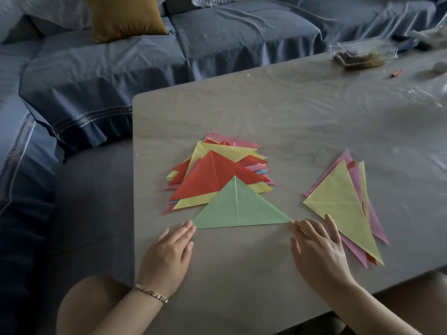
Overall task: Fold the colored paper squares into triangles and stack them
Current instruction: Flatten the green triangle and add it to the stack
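the left hand lay flat on the grey table in the lower middle of the frame, fingers straight and close together, their tips at the left corner of the green triangle; a bracelet circled its wrist. the right hand lay palm down to the right, fingers spread, the nearer fingertips at the green triangle's right corner and the outermost finger resting on the yellow triangle that topped the small pile of pink and red folded sheets at the right of the frame. the green triangle sat flat between the two hands, long edge toward the person, its tip overlapping the large stack of red, yellow, pink and blue triangles just above it at the centre. farther up, at the upper right, stood a clear plastic container with a small orange object near it. a blue-covered sofa filled the upper left, with a mustard cushion on it.
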`<state>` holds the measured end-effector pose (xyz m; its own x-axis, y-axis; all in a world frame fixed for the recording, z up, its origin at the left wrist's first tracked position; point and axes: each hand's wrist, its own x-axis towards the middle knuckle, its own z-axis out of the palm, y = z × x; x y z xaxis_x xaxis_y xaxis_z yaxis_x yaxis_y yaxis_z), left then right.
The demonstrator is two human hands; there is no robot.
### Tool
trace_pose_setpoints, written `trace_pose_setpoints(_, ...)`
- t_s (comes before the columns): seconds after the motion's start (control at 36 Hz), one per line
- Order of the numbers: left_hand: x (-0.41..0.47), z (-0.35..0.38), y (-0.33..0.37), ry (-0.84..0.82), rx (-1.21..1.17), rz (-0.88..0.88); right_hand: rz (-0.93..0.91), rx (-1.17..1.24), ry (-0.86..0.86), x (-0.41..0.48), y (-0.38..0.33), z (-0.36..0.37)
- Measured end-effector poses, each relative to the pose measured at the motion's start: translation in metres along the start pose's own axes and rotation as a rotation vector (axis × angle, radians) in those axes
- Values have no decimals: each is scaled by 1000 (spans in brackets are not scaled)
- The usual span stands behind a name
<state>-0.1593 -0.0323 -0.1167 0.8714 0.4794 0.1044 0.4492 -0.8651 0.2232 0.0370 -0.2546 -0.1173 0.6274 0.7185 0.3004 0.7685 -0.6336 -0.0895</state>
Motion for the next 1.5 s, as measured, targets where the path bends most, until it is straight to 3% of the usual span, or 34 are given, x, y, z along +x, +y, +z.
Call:
trace_pose_setpoints(0.11,10,-9,-1,86,90,-29,57,35,-80,9,-5,-10)
trace_pose_setpoints(0.28,42,-19,12,23,-18,-232,354,212,-33,33,33,-27)
trace_pose_setpoints(0.39,57,-17,29,-93,-52,-305,614,186,-241,52,61,-36)
trace_pose_setpoints(0.5,64,-13,34,-207,-67,-380,719,111,-462,67,71,-36)
trace_pose_setpoints(0.58,68,-14,33,-250,-179,-470,770,104,-510,72,71,-33)
trace_pose_setpoints(0.69,73,-17,34,-290,-245,-532,811,83,-535,78,71,-33)
trace_pose_setpoints(0.81,73,-20,43,-246,-226,-449,839,119,-525,80,69,-33)
trace_pose_setpoints(0.94,74,-25,55,-243,-259,-416,886,324,-424,79,69,-32)
trace_pose_setpoints(1.14,62,-17,83,-372,-40,-375,914,436,-370,72,71,-27)
trace_pose_setpoints(1.36,77,-14,95,-462,-166,-530,799,428,-295,65,67,-25)
trace_pose_setpoints(1.5,78,-22,96,-330,-102,-419,758,439,-206,55,65,-26)
